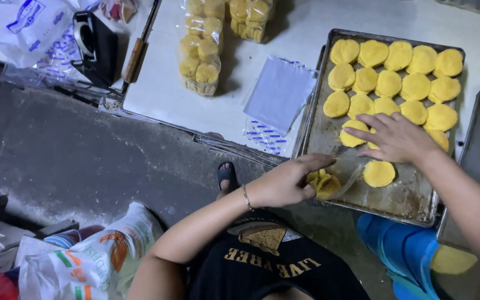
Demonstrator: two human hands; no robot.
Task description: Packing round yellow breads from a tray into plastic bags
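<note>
— What's hard to read?

— Your left hand (287,183) covers most of a clear bag (334,180); the yellow biscuits (324,183) inside blur together, count unclear.

— Grip?

— Left fingers clamped on the bag at the baking tray's (412,200) near edge. Your right hand (395,138) lies flat, fingers spread, on a biscuit row (354,136) — holding nothing I can make out.

— Orientation?

— The bag's mouth points right, toward a loose biscuit (379,173); long axis roughly along the table (162,83) edge.

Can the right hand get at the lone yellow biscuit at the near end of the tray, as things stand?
Probably yes. The right hand rests on biscuits just beyond the lone biscuit, and nothing covers it on the baking tray. The left hand holds a clear bag with biscuits off to the side, apart from it.
</note>
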